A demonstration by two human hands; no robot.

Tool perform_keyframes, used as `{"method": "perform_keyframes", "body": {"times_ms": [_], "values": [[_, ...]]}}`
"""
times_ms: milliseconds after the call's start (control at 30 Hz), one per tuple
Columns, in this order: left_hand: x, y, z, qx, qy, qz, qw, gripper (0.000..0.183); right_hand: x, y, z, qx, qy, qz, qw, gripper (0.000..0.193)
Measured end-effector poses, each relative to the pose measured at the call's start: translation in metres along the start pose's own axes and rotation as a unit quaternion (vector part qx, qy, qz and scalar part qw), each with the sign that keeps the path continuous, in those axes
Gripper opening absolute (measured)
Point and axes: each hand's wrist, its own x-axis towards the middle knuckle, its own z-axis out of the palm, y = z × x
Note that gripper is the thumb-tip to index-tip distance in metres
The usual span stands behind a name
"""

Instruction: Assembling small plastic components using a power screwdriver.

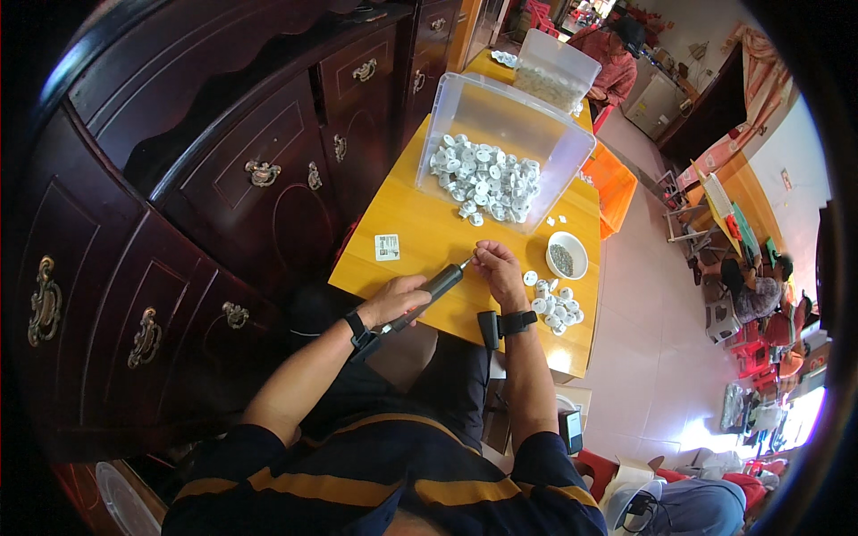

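Screwdriver (442, 283) nearer than clear bin (523, 116), gripped in left hand (393, 300); right hand (497, 268) pinched closed at driver's tip; white parts (483, 174) heaped inside bin, loose parts (558, 309) outside; finished share unclear

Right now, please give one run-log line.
left hand: holding dark handheld tool; right hand: at tool's tip, grip contents unclear; white bowl: small grey pieces; clear bin: white parts inside
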Motion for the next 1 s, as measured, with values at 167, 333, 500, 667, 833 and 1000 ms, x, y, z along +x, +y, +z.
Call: {"method": "perform_keyframes", "body": {"times_ms": [167, 333, 500, 667, 833, 1000], "values": [[-0.001, -0.004, -0.002, -0.029, -0.008, 0.005, 1.000, 0.026, 0.001, -0.004, 0.000, 0.024, -0.039, 0.036, 0.998, 0.010], [-0.001, 0.001, -0.001, -0.045, -0.015, 0.017, 0.999, 0.025, 0.003, 0.003, -0.003, 0.050, -0.041, 0.015, 0.998, 0.011], [-0.001, -0.005, -0.002, -0.042, 0.014, 0.024, 0.999, 0.022, 0.005, -0.007, 0.012, -0.019, -0.008, 0.033, 0.999, 0.015], [0.003, -0.006, 0.002, -0.061, 0.043, 0.026, 0.997, 0.020, 0.030, -0.021, 0.002, -0.278, 0.081, -0.088, 0.953, 0.024], [0.001, -0.006, 0.001, -0.065, 0.049, 0.031, 0.996, 0.018, 0.052, -0.026, 0.007, -0.560, 0.110, -0.226, 0.789, 0.029], [0.001, -0.006, 0.002, -0.079, 0.049, 0.027, 0.995, 0.018, 0.067, -0.020, 0.020, -0.664, 0.099, -0.225, 0.706, 0.033]]}}
